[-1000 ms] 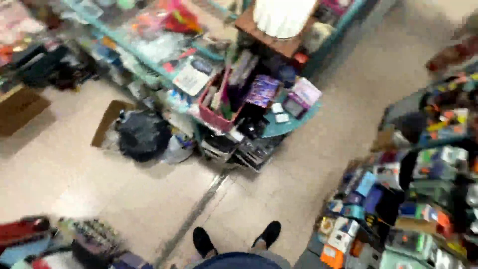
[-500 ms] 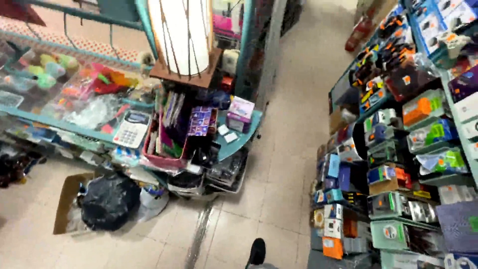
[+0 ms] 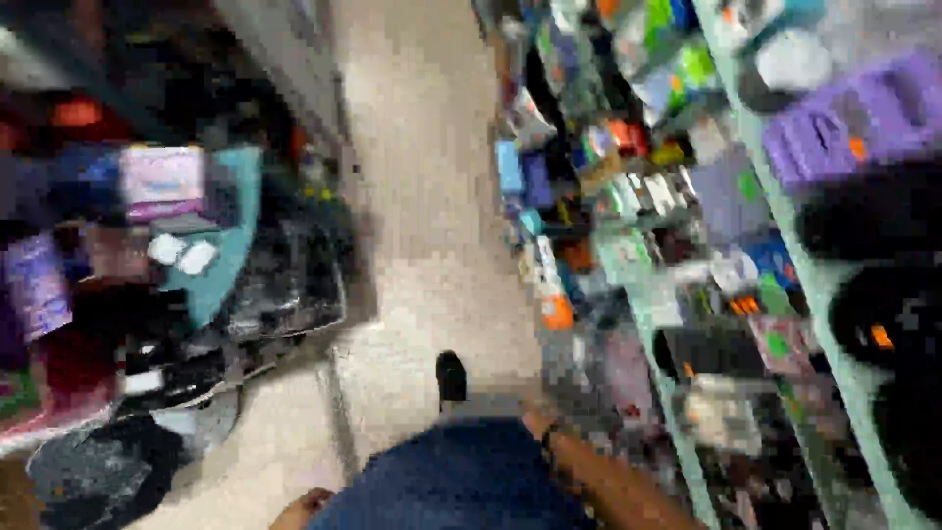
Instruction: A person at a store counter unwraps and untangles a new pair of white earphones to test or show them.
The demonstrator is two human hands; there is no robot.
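Hands first: the right hand point(image 3: 538, 424) is only just visible at the end of a bare forearm hanging beside the leg, right next to the bottom of the shelves, and it's so blurred I can't tell if the fingers are spread or curled, though nothing seems to be in it. The left hand point(image 3: 306, 506) barely peeks in at the bottom edge, just a smudge of knuckles, so same deal, can't tell how it's held.

Biggest thing in view is the pale speckled floor point(image 3: 422, 196), an aisle running up the middle. On the right, a tall teal shelf unit point(image 3: 785, 226) is crammed with packages: a big purple boxy one point(image 3: 844, 118) near the top, dark rounded packs point(image 3: 883, 304) with small orange marks below it, then a mess of green, blue and white carded packets toward the aisle. An orange packet point(image 3: 556, 312) sits low at the shelf edge, near the right hand.

On the left there's a teal counter corner point(image 3: 231, 245) with a pink-and-purple box point(image 3: 162, 182) on it and two small white round things point(image 3: 182, 253) just beside that. A black bag point(image 3: 98, 471) lies on the floor at lower left.

Blue trouser leg point(image 3: 461, 481) fills the bottom middle, with one black shoe point(image 3: 450, 378) ahead of it.
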